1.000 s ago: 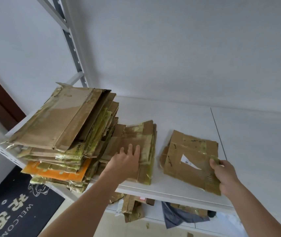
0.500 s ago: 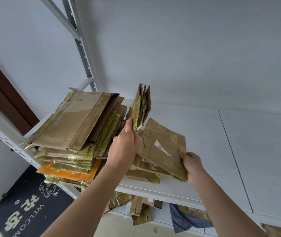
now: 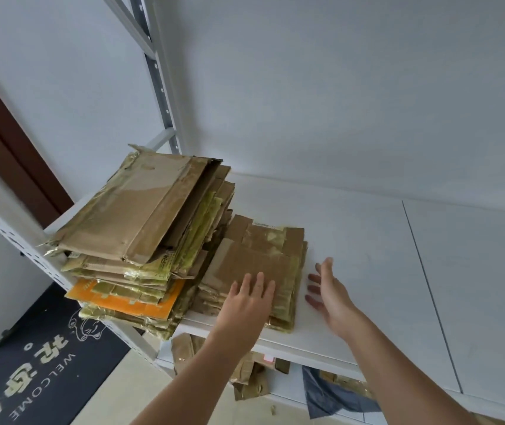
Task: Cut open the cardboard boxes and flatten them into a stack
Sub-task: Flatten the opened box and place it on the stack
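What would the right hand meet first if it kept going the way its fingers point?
Probably nothing soon: the right hand points up the bare shelf toward the back wall, just right of the small cardboard stack. Depth is unclear.

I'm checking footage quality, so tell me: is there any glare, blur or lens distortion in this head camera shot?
Head view: soft, even light with faint shadows; shiny tape on the tall cardboard stack catches mild glare; the shelf upright leans from wide-angle distortion; the right hand is slightly motion-blurred, the left hand sharper on the small stack.
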`<act>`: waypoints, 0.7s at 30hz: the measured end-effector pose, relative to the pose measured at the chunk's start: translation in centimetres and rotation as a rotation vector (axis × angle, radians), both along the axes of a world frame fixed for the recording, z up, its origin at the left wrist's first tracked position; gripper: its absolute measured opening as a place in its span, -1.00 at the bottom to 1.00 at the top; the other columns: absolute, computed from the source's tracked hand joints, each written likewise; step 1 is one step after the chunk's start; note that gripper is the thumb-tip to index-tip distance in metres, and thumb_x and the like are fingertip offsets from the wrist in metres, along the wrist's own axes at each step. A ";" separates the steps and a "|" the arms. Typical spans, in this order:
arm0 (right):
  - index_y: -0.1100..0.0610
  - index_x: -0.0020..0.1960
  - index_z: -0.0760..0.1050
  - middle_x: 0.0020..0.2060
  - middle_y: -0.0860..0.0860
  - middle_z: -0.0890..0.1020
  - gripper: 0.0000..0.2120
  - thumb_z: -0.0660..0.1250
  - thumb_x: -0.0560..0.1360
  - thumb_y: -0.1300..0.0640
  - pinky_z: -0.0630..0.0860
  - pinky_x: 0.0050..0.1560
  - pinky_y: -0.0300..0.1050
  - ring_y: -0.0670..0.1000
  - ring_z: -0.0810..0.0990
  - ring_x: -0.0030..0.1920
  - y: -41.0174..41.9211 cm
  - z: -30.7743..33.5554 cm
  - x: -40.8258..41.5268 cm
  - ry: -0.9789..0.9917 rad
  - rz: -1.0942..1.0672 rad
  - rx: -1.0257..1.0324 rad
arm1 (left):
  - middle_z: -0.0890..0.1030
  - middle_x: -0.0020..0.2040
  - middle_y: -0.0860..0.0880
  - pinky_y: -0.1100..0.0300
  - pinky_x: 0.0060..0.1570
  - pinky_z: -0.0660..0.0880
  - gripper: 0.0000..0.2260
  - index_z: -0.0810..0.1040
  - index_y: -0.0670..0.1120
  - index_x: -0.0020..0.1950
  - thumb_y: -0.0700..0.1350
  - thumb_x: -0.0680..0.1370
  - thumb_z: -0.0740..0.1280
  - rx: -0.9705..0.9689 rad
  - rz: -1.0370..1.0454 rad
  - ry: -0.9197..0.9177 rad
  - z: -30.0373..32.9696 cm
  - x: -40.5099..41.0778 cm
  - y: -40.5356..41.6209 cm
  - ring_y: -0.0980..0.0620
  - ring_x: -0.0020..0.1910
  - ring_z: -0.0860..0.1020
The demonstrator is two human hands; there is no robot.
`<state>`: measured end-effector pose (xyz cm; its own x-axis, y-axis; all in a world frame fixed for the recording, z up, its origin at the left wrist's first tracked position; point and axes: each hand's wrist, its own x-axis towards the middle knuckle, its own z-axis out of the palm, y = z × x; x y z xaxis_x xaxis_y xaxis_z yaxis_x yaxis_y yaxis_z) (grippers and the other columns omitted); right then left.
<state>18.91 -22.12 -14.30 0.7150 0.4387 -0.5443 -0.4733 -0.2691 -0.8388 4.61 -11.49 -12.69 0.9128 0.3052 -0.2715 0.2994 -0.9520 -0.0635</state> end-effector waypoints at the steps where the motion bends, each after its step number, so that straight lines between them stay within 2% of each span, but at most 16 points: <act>1: 0.00 0.56 0.19 0.44 0.00 0.38 -0.31 -0.04 0.57 -0.38 0.37 0.43 0.04 0.05 0.40 0.41 0.0 0.1 -0.4 -0.019 0.081 0.008 | -0.02 0.62 -0.17 -0.13 0.55 0.03 -0.36 -0.09 -0.10 0.62 -0.11 0.66 0.22 -0.026 0.010 -0.035 -0.4 -0.2 0.1 -0.20 0.59 -0.01; 3: -0.20 0.57 0.05 0.54 -0.14 0.21 -0.17 0.09 0.41 -0.53 0.26 0.50 0.11 -0.03 0.26 0.50 0.6 -0.8 -0.9 -0.087 0.272 -0.028 | 0.08 0.62 -0.08 -0.06 0.56 0.05 -0.46 0.08 -0.03 0.61 0.05 0.67 0.15 -0.104 0.014 -0.167 -0.7 -0.6 0.3 -0.11 0.59 0.03; 4: -0.24 0.56 -0.02 0.55 -0.17 0.16 -0.18 0.16 0.41 -0.49 0.26 0.49 0.13 -0.04 0.24 0.51 1.1 -1.6 -1.1 -0.133 0.350 -0.040 | 0.16 0.60 -0.03 -0.02 0.54 0.08 -0.49 0.18 0.01 0.58 0.10 0.65 0.14 -0.146 0.018 -0.255 -0.6 -0.6 0.4 -0.05 0.58 0.08; 6: -0.20 0.57 -0.10 0.56 -0.14 0.13 -0.28 0.24 0.57 -0.16 0.32 0.47 0.10 -0.03 0.26 0.49 2.0 -2.0 -1.7 -0.231 0.402 -0.045 | 0.27 0.55 0.06 0.07 0.50 0.13 -0.54 0.28 0.05 0.54 0.11 0.65 0.11 -0.198 0.083 -0.408 -0.3 -0.6 1.1 0.07 0.53 0.16; 7: -0.19 0.57 -0.13 0.56 -0.12 0.14 -0.31 0.22 0.61 0.00 0.32 0.47 0.08 -0.02 0.27 0.49 2.2 -1.7 -2.1 -0.261 0.407 -0.054 | 0.24 0.56 0.07 0.09 0.50 0.10 -0.55 0.24 0.06 0.56 0.11 0.67 0.08 -0.204 0.156 -0.440 -0.3 -0.5 1.6 0.09 0.53 0.14; 9: -0.19 0.57 -0.19 0.57 -0.09 0.10 -0.25 0.21 0.62 0.18 0.24 0.50 0.07 0.02 0.21 0.51 2.6 -1.3 -2.4 -0.346 0.433 -0.113 | -0.02 0.63 0.03 0.03 0.54 -0.07 -0.49 0.03 0.08 0.61 0.16 0.68 -0.01 -0.189 0.314 -0.377 -0.9 -0.5 2.6 0.03 0.60 -0.07; 11: -0.16 0.57 -0.31 0.59 -0.09 -0.15 -0.14 0.23 0.60 0.23 0.03 0.54 0.10 0.08 -0.06 0.58 3.1 -0.6 -2.0 -0.549 0.471 -0.280 | -0.26 0.61 -0.03 -0.01 0.54 -0.25 -0.43 -0.18 0.11 0.61 0.23 0.66 -0.06 -0.191 0.352 -0.263 -1.9 -0.7 3.4 -0.02 0.58 -0.30; 12: -0.14 0.57 -0.34 0.58 -0.11 -0.27 -0.15 0.22 0.60 0.21 -0.08 0.55 0.10 0.06 -0.21 0.58 3.5 -0.4 -1.8 -0.681 0.493 -0.325 | -0.29 0.60 -0.04 -0.01 0.54 -0.29 -0.41 -0.22 0.13 0.60 0.25 0.65 -0.07 -0.214 0.342 -0.234 -2.3 -0.9 3.8 -0.02 0.56 -0.34; 14: -0.09 0.59 -0.32 0.55 -0.14 -0.36 -0.31 0.09 0.66 0.09 -0.23 0.56 0.15 0.00 -0.37 0.55 4.3 -0.6 -1.2 -0.850 0.616 -0.386 | -0.30 0.60 -0.02 0.02 0.54 -0.30 -0.41 -0.23 0.16 0.60 0.27 0.64 -0.06 -0.271 0.313 -0.202 -2.6 -1.0 4.6 0.01 0.55 -0.36; 15: -0.07 0.59 -0.32 0.54 -0.15 -0.38 -0.38 0.00 0.68 -0.01 -0.27 0.55 0.16 -0.02 -0.40 0.53 4.4 -1.0 -1.2 -0.884 0.691 -0.451 | -0.31 0.60 0.00 0.04 0.53 -0.31 -0.40 -0.22 0.18 0.60 0.28 0.64 -0.04 -0.292 0.298 -0.189 -2.7 -1.1 5.0 0.03 0.55 -0.36; 17: -0.04 0.59 -0.35 0.52 -0.14 -0.41 -0.39 -0.13 0.67 -0.17 -0.31 0.53 0.16 0.00 -0.41 0.54 4.5 -2.2 -1.3 -0.919 0.775 -0.585 | -0.33 0.59 0.04 0.10 0.46 -0.34 -0.40 -0.21 0.20 0.60 0.28 0.64 -0.02 -0.297 0.281 -0.172 -2.7 -1.2 5.4 0.06 0.54 -0.36; 21: 0.02 0.58 -0.38 0.53 -0.08 -0.42 -0.37 -0.22 0.65 -0.21 -0.33 0.53 0.14 0.06 -0.40 0.54 4.8 -2.7 -2.1 -0.993 0.773 -0.728 | -0.34 0.59 0.07 0.13 0.44 -0.32 -0.41 -0.21 0.23 0.59 0.29 0.63 -0.03 -0.282 0.278 -0.176 -3.1 -1.4 5.5 0.08 0.54 -0.37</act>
